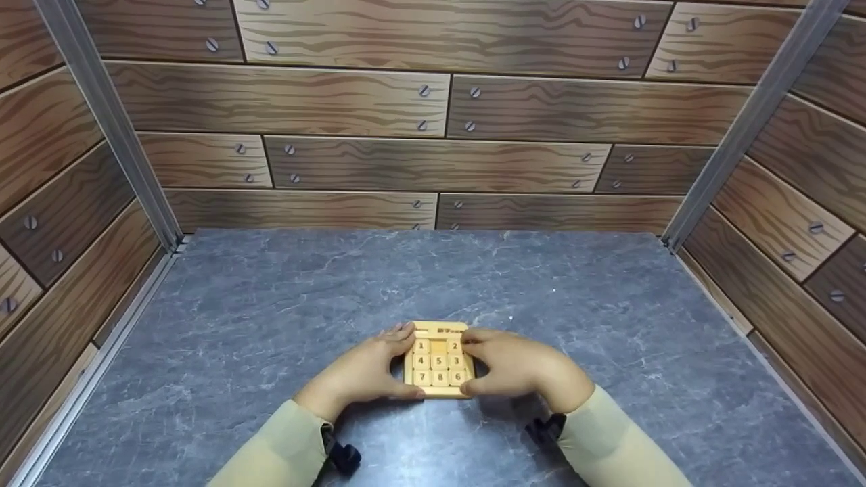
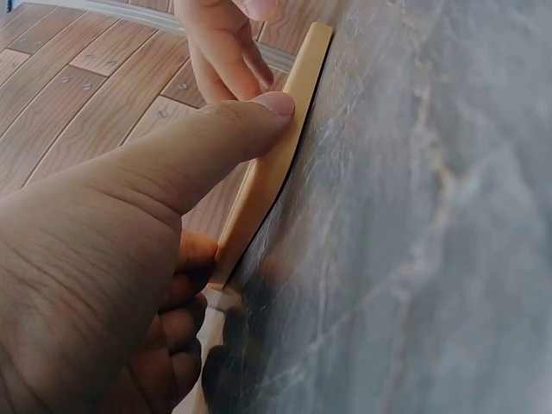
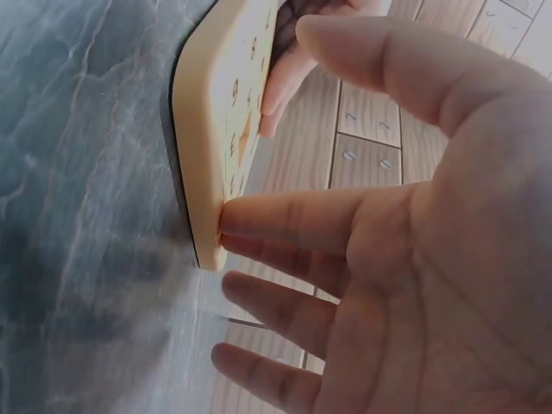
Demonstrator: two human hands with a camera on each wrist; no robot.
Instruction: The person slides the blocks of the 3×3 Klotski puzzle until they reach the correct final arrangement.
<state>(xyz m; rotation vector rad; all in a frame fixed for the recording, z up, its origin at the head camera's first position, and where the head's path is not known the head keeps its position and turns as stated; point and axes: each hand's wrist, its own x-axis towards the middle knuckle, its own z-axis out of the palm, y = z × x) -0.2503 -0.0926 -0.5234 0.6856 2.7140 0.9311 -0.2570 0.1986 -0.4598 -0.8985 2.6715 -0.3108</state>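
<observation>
A small yellow number slide puzzle (image 1: 440, 391) lies on the table in front of me, its numbered tiles facing up. The top row reads 1, a gap, 2; the middle row 4, 5, 3; the bottom row 7, 8, 6. My left hand (image 1: 369, 368) holds the frame, thumb on the near edge and fingertips around the left side. In the left wrist view the thumb presses the puzzle's side wall (image 2: 267, 177). My right hand (image 1: 517, 365) has its index fingertip at the right rim, near tile 2. Its fingers are fairly straight, and the thumb stands apart in the right wrist view.
The grey marbled tabletop (image 1: 433, 277) stretches around the puzzle. Wood-patterned walls (image 1: 358, 162) enclose it at the back and both sides, with metal posts (image 1: 115, 122) at the corners. Black straps (image 1: 338, 450) sit at both wrists.
</observation>
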